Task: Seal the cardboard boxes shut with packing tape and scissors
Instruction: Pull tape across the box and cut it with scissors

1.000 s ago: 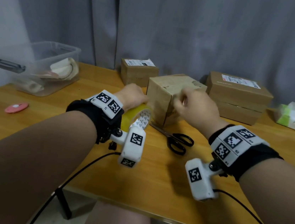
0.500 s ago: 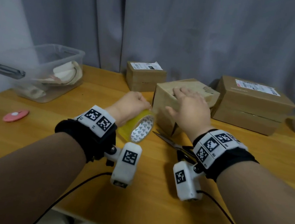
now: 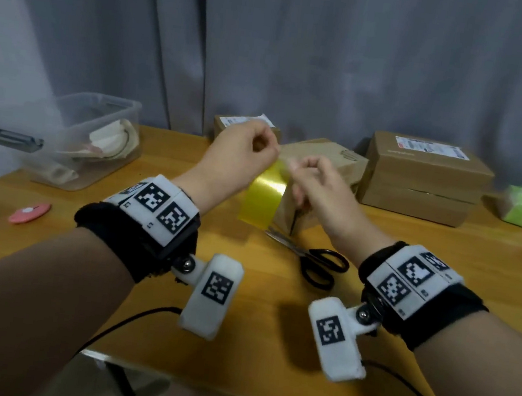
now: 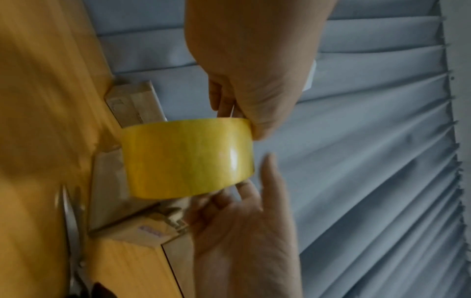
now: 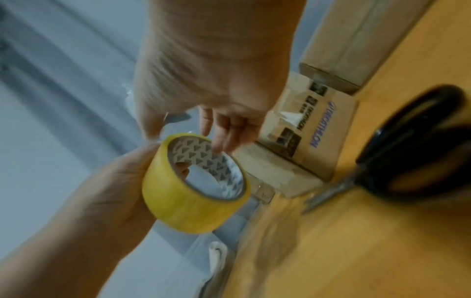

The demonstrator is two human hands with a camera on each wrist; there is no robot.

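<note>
two hands meet over the yellow tape roll, held in the air just in front of the nearest cardboard box. the left hand holds the roll: in the right-wrist view a finger hooks through the patterned core while the palm cups the outside. the right hand has its thumb and forefinger pinched together at the roll's upper edge, other fingers loosely curled; whether a loose end is actually caught between them i cannot tell, the fingertips are blurred.

my reading is that this is the start of taping: finding and peeling the free end, with nothing yet stuck to the box. that box sits on the wooden table, its near face showing a dark slit down the middle, which i take to be an unsealed seam. the scissors lie flat on the table just beside its front corner, untouched.

next calls for lifting the end cleanly with a nail, drawing out a strip long enough to run over the seam, then pressing it down before reaching for the scissors. thin film like this probably clings back onto itself if let slack.

two more boxes wait near the curtain.
</note>
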